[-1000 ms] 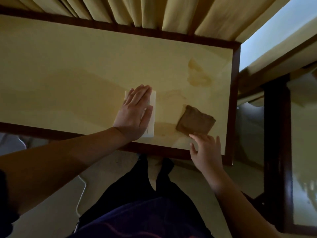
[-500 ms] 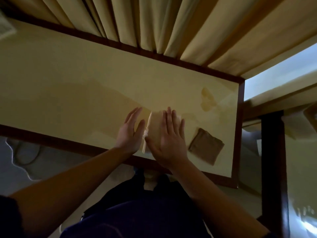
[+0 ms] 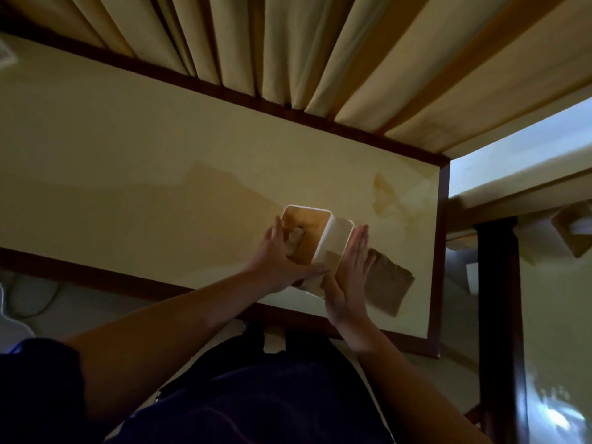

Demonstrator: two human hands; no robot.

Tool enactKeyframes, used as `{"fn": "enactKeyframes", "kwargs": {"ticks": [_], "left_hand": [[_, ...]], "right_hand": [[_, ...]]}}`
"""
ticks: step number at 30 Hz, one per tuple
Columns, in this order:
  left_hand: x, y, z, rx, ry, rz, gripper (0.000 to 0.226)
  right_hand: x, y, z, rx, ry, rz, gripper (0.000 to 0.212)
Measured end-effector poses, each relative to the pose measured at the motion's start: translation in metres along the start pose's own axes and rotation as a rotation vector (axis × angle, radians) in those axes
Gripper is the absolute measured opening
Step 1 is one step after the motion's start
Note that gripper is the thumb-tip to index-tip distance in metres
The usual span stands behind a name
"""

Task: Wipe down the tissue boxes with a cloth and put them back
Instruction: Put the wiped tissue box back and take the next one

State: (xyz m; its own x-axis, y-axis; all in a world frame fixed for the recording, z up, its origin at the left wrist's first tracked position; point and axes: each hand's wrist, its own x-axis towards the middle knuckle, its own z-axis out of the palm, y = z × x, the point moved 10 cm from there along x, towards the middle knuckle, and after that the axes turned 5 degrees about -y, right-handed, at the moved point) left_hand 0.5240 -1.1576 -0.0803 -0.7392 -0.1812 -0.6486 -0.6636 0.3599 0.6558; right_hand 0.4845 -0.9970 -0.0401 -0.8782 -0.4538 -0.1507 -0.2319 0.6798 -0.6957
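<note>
The left hand point(image 3: 282, 264) held the tissue box point(image 3: 315, 248) from its left side, fingers laid along the brown top face and thumb reaching under the near end. The right hand point(image 3: 347, 277) pressed flat against the white right side, fingers straight and together, gripping nothing. The box appeared tipped between the two palms, with a tissue point(image 3: 296, 237) showing at the top opening. The brown cloth point(image 3: 389, 283) lay just right of the right hand, near the table point(image 3: 128, 174) corner. Judged risk: the flat-palm hold relied on pressure alone, so the smooth box could slip or rotate. The cloth lay close to the table edge and could be knocked off.
</note>
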Motion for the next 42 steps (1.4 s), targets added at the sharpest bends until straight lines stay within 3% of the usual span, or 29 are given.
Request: {"fn": "enactKeyframes", "kwargs": {"ticks": [4, 8, 12, 15, 19, 25, 29, 34, 39, 42], "left_hand": [[0.001, 0.016, -0.018, 0.293, 0.122, -0.037, 0.155], [-0.001, 0.025, -0.036, 0.534, 0.207, -0.027, 0.163], [0.002, 0.02, -0.04, 0.645, 0.254, -0.026, 0.166], [0.003, 0.028, -0.04, 0.672, 0.222, -0.022, 0.158], [0.007, 0.069, -0.036, 0.707, 0.188, 0.144, 0.13], [0.049, 0.132, -0.009, 0.804, 0.057, 0.307, 0.103], [0.104, 0.164, 0.006, 0.8, 0.015, 0.352, 0.093], [0.196, 0.171, 0.006, 0.595, 0.03, 0.265, 0.069], [0.243, 0.168, 0.006, 0.776, 0.119, 0.392, 0.069], [0.256, 0.145, -0.003, 0.795, 0.181, 0.369, 0.074]], "right_hand": [[0.015, 0.017, 0.014, -0.014, -0.064, 0.085, 0.105], [0.023, 0.041, 0.055, -0.086, -0.267, 0.228, 0.102], [0.027, 0.045, 0.076, -0.086, -0.375, 0.175, 0.102], [0.025, 0.049, 0.052, -0.118, -0.337, 0.044, 0.099], [0.009, 0.102, 0.0, -0.328, -0.22, -0.004, 0.074], [-0.02, 0.195, -0.02, -0.585, -0.385, -0.044, 0.066], [-0.008, 0.19, -0.013, -0.631, -0.333, 0.027, 0.068], [0.02, 0.177, -0.011, -0.575, -0.223, 0.134, 0.07], [0.059, 0.176, -0.007, -0.532, -0.185, 0.17, 0.071], [0.085, 0.175, -0.008, -0.533, -0.158, 0.176, 0.07]]}}
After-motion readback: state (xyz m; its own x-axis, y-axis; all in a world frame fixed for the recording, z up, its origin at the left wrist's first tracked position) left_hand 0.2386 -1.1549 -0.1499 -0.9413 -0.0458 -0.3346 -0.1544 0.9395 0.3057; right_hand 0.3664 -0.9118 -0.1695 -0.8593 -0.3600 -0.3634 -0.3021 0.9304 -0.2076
